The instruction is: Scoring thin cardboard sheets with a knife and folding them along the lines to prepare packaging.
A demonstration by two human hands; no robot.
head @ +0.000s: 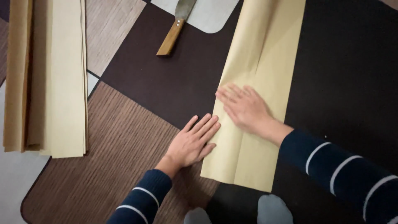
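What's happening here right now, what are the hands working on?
A person kneeling on a patterned floor mat presses both bare hands flat. The right hand lies on a long, folded sheet of tan paper; the left hand rests at its left edge, fingertips touching the paper. A stack of similar folded sheets lies to the left, and a wooden-handled knife sits apart, further up the mat.

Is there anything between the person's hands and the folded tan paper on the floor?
Nothing visible. The right hand lies flat on the folded paper, and the left hand touches its left edge.
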